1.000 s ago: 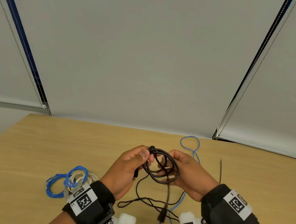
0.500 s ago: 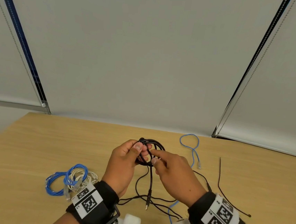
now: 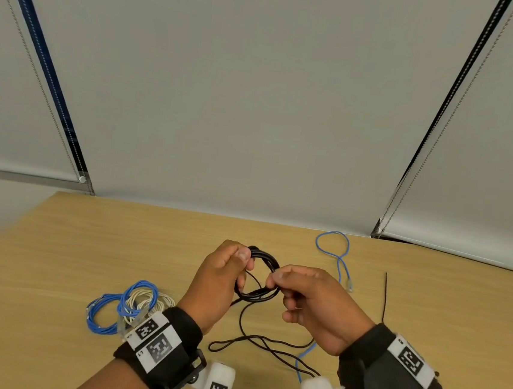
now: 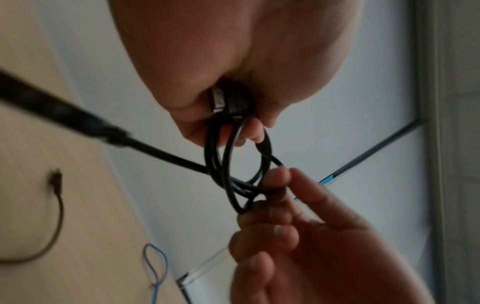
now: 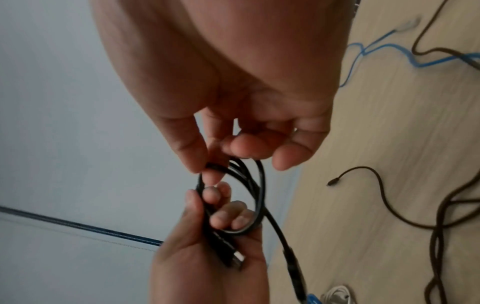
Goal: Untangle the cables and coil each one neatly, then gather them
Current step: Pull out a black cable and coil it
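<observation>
A small coil of black cable (image 3: pixel 261 278) (image 4: pixel 239 164) (image 5: pixel 246 197) hangs between both hands above the table. My left hand (image 3: pixel 225 273) grips the coil's left side, with a USB plug (image 4: pixel 221 100) (image 5: pixel 233 259) tucked in the palm. My right hand (image 3: pixel 296 292) pinches the coil's right side between thumb and forefinger (image 5: pixel 197 156). Another thin black cable (image 3: pixel 265 345) lies loose on the table below the hands. A loose blue cable (image 3: pixel 337 252) lies at the back right.
Coiled blue cable (image 3: pixel 105 314) and a coiled white cable (image 3: pixel 151 301) lie together at the left of the wooden table (image 3: pixel 87 247). A thin black cable end (image 3: pixel 385 294) lies to the right. Grey roller blinds stand behind the table.
The coil has been drawn tighter and smaller. The dangling end with its plug no longer hangs under the coil. My right hand shifted from the coil's top to its right side.
</observation>
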`<state>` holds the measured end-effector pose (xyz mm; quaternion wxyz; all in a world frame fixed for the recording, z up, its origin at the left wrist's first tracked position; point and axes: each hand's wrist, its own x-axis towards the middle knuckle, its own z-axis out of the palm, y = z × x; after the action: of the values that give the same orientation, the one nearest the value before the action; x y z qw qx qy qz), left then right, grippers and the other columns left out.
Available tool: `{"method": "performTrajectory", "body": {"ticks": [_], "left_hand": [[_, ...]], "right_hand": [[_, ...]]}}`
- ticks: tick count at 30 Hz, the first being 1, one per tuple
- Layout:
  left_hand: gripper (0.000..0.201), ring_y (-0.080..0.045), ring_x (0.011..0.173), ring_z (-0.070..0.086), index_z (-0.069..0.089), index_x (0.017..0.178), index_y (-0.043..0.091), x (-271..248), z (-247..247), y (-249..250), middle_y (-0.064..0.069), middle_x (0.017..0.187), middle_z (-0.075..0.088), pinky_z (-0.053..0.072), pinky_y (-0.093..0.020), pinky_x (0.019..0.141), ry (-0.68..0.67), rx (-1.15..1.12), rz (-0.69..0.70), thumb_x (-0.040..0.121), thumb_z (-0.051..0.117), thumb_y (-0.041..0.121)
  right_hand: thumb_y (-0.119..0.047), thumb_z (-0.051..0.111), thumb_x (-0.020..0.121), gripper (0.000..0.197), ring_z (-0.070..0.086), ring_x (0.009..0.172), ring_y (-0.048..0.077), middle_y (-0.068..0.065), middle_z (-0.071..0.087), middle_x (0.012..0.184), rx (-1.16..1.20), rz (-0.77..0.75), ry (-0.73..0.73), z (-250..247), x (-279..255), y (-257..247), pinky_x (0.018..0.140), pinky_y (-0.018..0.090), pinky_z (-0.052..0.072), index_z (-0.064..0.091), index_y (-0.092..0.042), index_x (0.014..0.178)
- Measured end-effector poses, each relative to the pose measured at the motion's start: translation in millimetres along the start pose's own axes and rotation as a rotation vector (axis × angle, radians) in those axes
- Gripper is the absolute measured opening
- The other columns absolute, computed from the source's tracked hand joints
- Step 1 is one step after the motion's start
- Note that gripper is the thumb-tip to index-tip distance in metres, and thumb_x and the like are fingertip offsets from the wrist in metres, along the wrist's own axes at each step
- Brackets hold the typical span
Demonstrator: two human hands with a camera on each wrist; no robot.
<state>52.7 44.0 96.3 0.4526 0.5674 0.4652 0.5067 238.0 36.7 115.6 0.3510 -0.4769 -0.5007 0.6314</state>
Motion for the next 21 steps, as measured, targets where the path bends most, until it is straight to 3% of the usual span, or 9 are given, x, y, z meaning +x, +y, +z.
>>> {"method": "performTrajectory", "body": {"ticks": [4,7,9,12,15,17,19,21], "left_hand": [[0.031,-0.002,0.06,0.051,0.059,0.08,0.018,0.3,-1.3,-15.2,0.01,0.085,0.054,0.042,-0.013,0.063,-0.061,0.232,0.097,0.106,0.044,0.011],[0.031,-0.003,0.064,0.053,0.059,0.079,0.022,1.3,-2.6,-24.8,0.011,0.089,0.053,0.042,-0.012,0.065,-0.058,0.31,0.129,0.105,0.046,0.012],[0.029,-0.002,0.065,0.055,0.06,0.08,0.024,2.1,-4.6,-29.4,0.007,0.092,0.054,0.042,-0.012,0.066,-0.067,0.341,0.123,0.105,0.047,0.014],[0.029,-0.003,0.065,0.058,0.06,0.081,0.024,3.0,-6.5,-33.3,0.004,0.094,0.055,0.043,-0.011,0.065,-0.053,0.362,0.112,0.104,0.048,0.013],[0.029,-0.007,0.07,0.059,0.061,0.08,0.026,6.1,-9.1,-31.4,0.002,0.095,0.056,0.044,-0.011,0.064,-0.014,0.382,0.119,0.103,0.05,0.014],[0.028,-0.004,0.071,0.06,0.062,0.079,0.028,8.4,-14.5,-29.6,0.003,0.094,0.058,0.048,-0.015,0.067,0.045,0.384,0.072,0.103,0.052,0.018],[0.026,-0.004,0.073,0.062,0.066,0.081,0.025,9.0,-20.1,-29.0,0.002,0.093,0.061,0.054,-0.029,0.075,0.092,0.309,-0.04,0.103,0.053,0.021],[0.024,-0.014,0.08,0.063,0.069,0.086,0.016,7.3,-20.7,-28.0,-0.003,0.089,0.065,0.055,-0.038,0.077,0.093,0.122,-0.178,0.103,0.053,0.021]], "right_hand": [[-0.024,0.058,0.093,0.03,0.052,0.072,0.013,-0.005,0.052,0.074,0.028,0.04,0.077,7.8,-1.1,3.8,0.065,0.031,0.043,0.057,-0.023,0.063],[-0.032,0.061,0.096,0.031,0.058,0.082,0.014,-0.004,0.058,0.078,-0.127,0.002,0.123,9.4,-1.4,7.3,0.072,0.033,0.044,0.057,-0.024,0.067],[-0.037,0.061,0.097,0.033,0.057,0.073,0.012,-0.004,0.06,0.073,-0.21,-0.032,0.114,7.6,-1.7,6.9,0.068,0.03,0.045,0.058,-0.024,0.067],[-0.04,0.06,0.098,0.038,0.048,0.057,0.01,-0.006,0.051,0.062,-0.215,-0.033,0.103,5.1,1.1,8.6,0.055,0.027,0.045,0.055,-0.025,0.063],[-0.039,0.058,0.099,0.03,0.043,0.056,0.01,-0.009,0.046,0.06,-0.289,-0.033,0.105,0.9,3.9,12.7,0.053,0.025,0.041,0.06,-0.02,0.074],[-0.033,0.06,0.097,0.026,0.045,0.059,0.009,-0.011,0.048,0.061,-0.371,-0.065,0.119,-6.3,4.6,13.0,0.058,0.026,0.041,0.062,-0.019,0.076],[-0.03,0.063,0.096,0.028,0.05,0.062,0.005,-0.014,0.055,0.064,-0.516,-0.119,0.111,-15.3,4.2,12.1,0.066,0.025,0.043,0.061,-0.025,0.068],[-0.027,0.064,0.096,0.025,0.057,0.072,0.001,-0.015,0.065,0.076,-0.712,-0.14,0.073,-20.8,3.4,12.2,0.073,0.023,0.046,0.064,-0.029,0.071]]}}
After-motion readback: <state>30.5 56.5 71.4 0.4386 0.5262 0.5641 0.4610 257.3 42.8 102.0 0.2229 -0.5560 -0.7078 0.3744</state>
